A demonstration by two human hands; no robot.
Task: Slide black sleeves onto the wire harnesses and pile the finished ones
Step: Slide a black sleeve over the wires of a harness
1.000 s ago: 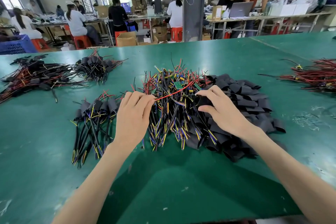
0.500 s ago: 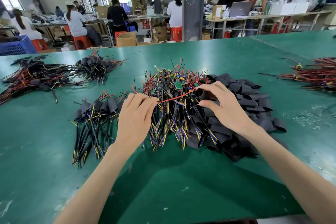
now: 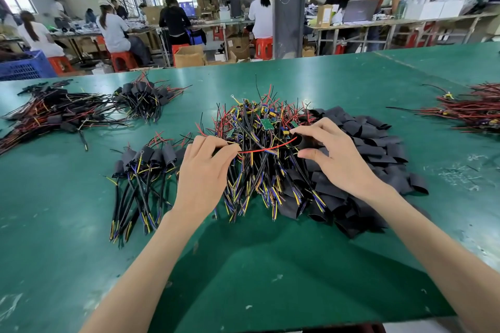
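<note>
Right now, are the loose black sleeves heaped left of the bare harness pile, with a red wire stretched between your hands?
No: the head view shows the loose black sleeves heaped right of the bare harness pile, not left. The red wire does stretch between the left hand and the right hand, which pinches one black sleeve.

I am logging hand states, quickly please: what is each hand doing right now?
Left hand: closed, pinching the red wire.
Right hand: closed, holding a black sleeve at the wire's other end.
</note>
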